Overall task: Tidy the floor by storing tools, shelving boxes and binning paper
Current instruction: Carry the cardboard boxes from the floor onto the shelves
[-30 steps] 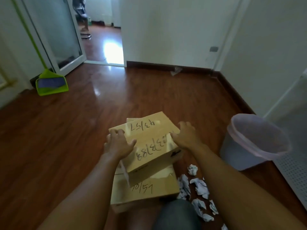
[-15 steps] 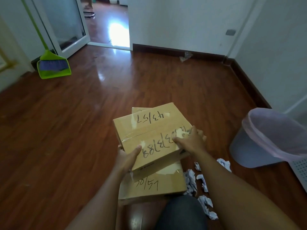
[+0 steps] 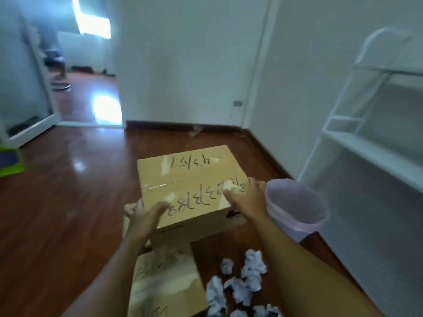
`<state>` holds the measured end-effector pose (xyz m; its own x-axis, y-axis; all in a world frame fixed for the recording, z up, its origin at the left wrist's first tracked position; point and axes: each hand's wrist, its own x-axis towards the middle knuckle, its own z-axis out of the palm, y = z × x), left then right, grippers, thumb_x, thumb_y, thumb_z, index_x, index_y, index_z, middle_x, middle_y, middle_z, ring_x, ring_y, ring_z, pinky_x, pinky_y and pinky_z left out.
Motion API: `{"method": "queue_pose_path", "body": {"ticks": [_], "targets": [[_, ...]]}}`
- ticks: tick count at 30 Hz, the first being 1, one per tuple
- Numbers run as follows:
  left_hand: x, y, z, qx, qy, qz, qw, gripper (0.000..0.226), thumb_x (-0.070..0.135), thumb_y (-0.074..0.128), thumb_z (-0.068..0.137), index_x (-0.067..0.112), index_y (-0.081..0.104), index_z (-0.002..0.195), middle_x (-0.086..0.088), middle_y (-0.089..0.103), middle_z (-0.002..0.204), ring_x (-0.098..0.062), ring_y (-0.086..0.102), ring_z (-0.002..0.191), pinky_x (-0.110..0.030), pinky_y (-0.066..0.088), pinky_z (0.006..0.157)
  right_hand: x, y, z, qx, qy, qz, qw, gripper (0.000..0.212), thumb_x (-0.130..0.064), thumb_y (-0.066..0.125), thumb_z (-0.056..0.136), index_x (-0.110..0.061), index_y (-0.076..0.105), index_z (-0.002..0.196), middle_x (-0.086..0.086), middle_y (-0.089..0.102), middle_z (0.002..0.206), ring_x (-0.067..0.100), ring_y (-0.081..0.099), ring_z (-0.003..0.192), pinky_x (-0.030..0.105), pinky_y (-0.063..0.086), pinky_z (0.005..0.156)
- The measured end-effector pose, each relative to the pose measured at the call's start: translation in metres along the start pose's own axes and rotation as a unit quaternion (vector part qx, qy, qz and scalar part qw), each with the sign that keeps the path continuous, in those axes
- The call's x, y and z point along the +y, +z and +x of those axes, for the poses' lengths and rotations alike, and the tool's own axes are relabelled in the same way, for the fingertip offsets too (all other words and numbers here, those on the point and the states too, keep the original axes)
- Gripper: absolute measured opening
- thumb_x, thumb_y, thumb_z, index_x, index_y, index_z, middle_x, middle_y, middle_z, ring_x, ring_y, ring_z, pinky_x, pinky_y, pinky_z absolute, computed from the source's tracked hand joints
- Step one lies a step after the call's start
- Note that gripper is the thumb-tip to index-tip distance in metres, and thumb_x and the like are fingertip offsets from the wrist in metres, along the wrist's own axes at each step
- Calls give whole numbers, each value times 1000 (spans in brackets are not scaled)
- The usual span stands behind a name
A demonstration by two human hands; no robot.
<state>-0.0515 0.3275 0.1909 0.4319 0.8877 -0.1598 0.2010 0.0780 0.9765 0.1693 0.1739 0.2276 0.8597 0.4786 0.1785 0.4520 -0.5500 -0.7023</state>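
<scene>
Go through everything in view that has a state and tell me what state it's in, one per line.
Top box: taped shut, lifted, gripped by both hands.
Left hand: closed on the box's near left corner.
Right hand: closed on its right edge.
Lower box: lying on the floor.
Paper balls: crumpled, loose on the floor.
Bin: upright, lined, open.
Shelf rack: the shelves in view look bare.
Door: open.

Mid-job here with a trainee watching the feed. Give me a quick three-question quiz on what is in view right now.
1. True or false: both hands grip the top box.
2. What lies on the floor nearest the bin: A) crumpled paper B) a hammer C) a shoe?
3. Fill in: the white shelf stands on the person's ____ side.

Key:
1. True. The left hand holds the near left corner and the right hand the right edge.
2. A.
3. Right. A second box lies below the held one.
</scene>
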Motion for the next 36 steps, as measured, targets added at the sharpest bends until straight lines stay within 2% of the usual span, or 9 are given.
{"method": "queue_pose_path", "body": {"ticks": [3,5,11,14,18,24,28,32,36], "targets": [[37,26,23,-47,44,7,998,83,81,70,53,33,57,120,-8,50,133,-28,58,111,-51,55,90,-8,-68,9,50,-26,37,998,69,-49,76,77,-16,46,130,-4,30,117,20,53,101,34,51,90],[59,54,44,-87,76,6,993,87,83,71,50,38,55,122,-9,53,131,-32,62,108,-53,58,82,-7,-113,13,97,-42,47,993,61,-49,76,76,-17,51,122,-3,32,117,21,57,99,35,52,91],[180,146,-8,-189,202,8,961,70,65,67,66,32,58,127,-10,57,126,-31,62,106,-53,55,87,10,-243,5,217,-12,26,976,60,-53,76,77,-18,51,120,-3,33,117,15,54,93,25,48,79],[213,191,-36,-244,243,-15,939,52,40,67,84,17,59,130,-11,63,121,-28,65,98,-36,52,70,22,-298,-7,263,6,8,965,62,-53,75,79,-18,50,124,-4,32,117,13,51,93,19,40,67],[250,236,-59,-288,267,-55,918,35,34,63,88,20,61,120,-11,69,109,-29,68,91,-37,50,66,24,-357,-21,303,0,-4,953,65,-52,75,81,-18,48,130,-4,32,118,3,48,85,8,36,59],[337,273,-53,-300,310,-119,894,40,43,60,79,20,65,112,-7,71,100,-29,66,87,-36,46,66,-9,-426,-1,350,-30,-10,936,77,-55,71,83,-17,43,144,-3,34,123,10,46,101,16,39,74],[388,274,-33,-292,318,-131,892,29,47,58,84,23,68,94,-6,70,95,-25,62,83,-35,42,64,-35,-445,20,355,-37,-24,934,82,-63,70,80,-17,47,145,-2,38,124,10,48,105,20,41,82],[416,269,-14,-293,336,-136,885,44,57,53,87,21,68,106,-3,69,102,-23,60,94,-42,44,78,-57,-454,33,363,-62,-43,929,79,-61,74,78,-20,51,142,-2,39,125,9,49,106,8,37,72],[439,268,-10,-284,371,-155,870,48,61,51,90,19,67,110,6,67,101,-11,58,91,-33,42,72,-73,-463,40,392,-101,-46,913,73,-55,79,75,-26,51,136,-1,42,127,9,50,107,8,39,73]]}}
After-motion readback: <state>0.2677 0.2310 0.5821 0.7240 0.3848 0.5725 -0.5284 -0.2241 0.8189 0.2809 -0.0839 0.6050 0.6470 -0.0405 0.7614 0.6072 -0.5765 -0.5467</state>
